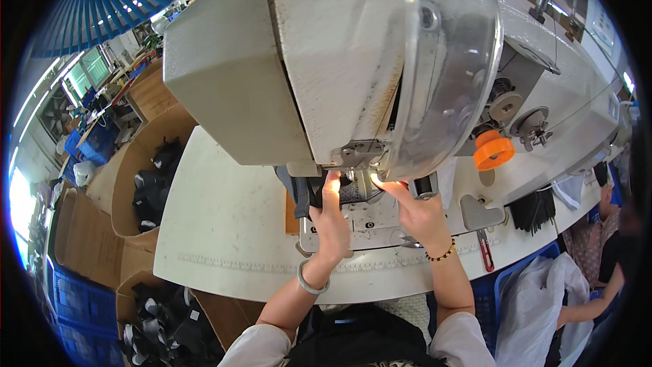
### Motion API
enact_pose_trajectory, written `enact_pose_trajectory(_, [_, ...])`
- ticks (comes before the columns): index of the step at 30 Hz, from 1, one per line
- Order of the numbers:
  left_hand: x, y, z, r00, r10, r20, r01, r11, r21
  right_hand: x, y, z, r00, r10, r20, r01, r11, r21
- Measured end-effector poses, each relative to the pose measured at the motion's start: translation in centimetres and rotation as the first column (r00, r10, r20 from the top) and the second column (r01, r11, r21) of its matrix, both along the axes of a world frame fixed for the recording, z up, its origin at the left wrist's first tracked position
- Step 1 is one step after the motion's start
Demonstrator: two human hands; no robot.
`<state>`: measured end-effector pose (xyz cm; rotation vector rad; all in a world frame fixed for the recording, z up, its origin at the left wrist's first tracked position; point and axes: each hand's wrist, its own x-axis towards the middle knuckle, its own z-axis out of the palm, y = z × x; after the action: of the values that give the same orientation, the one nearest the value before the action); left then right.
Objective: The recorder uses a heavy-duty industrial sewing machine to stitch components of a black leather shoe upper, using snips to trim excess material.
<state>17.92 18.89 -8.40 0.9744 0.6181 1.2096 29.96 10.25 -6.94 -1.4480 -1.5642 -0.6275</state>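
Observation:
Both my hands are under the head of a large off-white sewing machine (339,41), beside its lit needle area. My left hand (333,228) is closed on the left part of a dark fabric piece (297,187), its thumb in the bright light. Opposite, my right hand (422,217) grips the piece's right side, next to a curled grey-black end (426,186). The machine head hides several fingertips and the middle of the piece. Beneath the hands is the metal needle plate (370,221).
Red-handled snips (485,251) and black strips (533,211) lie right on the white table (217,211). An orange knob (494,151) juts from the machine. Cardboard boxes (125,190) with dark pieces stand left. Another person's arm (592,309) is at the right, by white plastic (533,306).

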Motion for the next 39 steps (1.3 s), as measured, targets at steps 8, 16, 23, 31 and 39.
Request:
enact_pose_trajectory(8, [-0.6, 0.7, -1.1, 0.925, 0.269, -0.267, -0.015, 0.73, 0.683, -0.2, 0.0, 0.2, 0.999, 0.028, -0.03, -0.029, 0.999, -0.019])
enact_pose_trajectory(16, [-0.1, -0.2, 0.2, 0.958, 0.203, -0.203, -0.116, 0.92, 0.375, -0.2, 0.4, 0.0, 0.999, 0.014, -0.048, -0.014, 1.0, -0.007])
enact_pose_trajectory(23, [0.3, 0.2, 0.7, 0.993, 0.094, -0.072, -0.08, 0.981, 0.176, 0.1, 0.8, 0.5, 0.996, 0.048, 0.068, -0.052, 0.997, 0.056])
enact_pose_trajectory(31, [0.6, 1.1, 0.0, 0.994, 0.027, -0.109, -0.018, 0.996, 0.082, 0.6, 1.2, 0.5, 0.998, 0.051, 0.046, -0.052, 0.998, 0.029])
enact_pose_trajectory(39, [1.0, 2.0, -0.6, 0.966, 0.074, -0.247, -0.024, 0.98, 0.198, 1.0, 1.4, 0.1, 0.992, 0.095, -0.084, -0.095, 0.995, 0.008])
